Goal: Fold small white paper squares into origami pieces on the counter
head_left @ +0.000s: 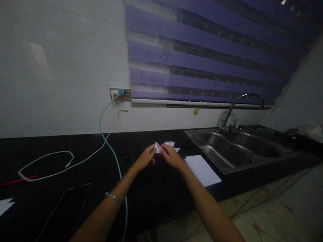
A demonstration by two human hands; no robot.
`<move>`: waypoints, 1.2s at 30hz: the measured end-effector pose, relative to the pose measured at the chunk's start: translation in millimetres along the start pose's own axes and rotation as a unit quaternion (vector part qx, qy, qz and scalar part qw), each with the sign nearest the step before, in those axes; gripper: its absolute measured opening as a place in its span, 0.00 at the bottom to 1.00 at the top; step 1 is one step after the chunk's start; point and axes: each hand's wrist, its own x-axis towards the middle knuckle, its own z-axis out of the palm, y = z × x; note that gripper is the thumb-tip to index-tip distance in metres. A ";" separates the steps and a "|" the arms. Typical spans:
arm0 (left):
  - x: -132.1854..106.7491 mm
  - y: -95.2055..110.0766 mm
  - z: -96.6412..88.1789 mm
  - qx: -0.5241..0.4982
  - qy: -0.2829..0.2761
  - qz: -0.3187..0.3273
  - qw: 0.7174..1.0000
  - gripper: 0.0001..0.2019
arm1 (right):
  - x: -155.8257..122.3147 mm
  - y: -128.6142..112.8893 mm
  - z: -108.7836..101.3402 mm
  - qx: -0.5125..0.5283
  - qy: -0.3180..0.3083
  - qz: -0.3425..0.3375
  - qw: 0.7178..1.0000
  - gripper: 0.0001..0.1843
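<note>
Between my two hands is a small folded piece of white paper (157, 147), held above the black counter. My left hand (147, 156) pinches its left side, with a bracelet on that wrist. On the other side, my right hand (171, 154) grips the paper with thumb and fingers closed. Just behind my right hand lie more folded white paper pieces (170, 143), partly hidden by it. A stack of white paper sheets (203, 170) rests on the counter to the right of my right forearm.
A double steel sink (224, 151) with a curved faucet (230, 109) is set in the counter (151, 201) at right. A teal cable (116, 158) and a white cable (88, 158) run from the wall socket (123, 94). At left lie a dark flat device (67, 210), a red pen-like object (19, 180) and white paper (5, 205).
</note>
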 end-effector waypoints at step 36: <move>-4.7 16.7 -16.7 -0.038 0.085 0.014 0.996 0.12 | 5.5 8.1 -2.2 0.236 0.076 0.022 0.969 0.11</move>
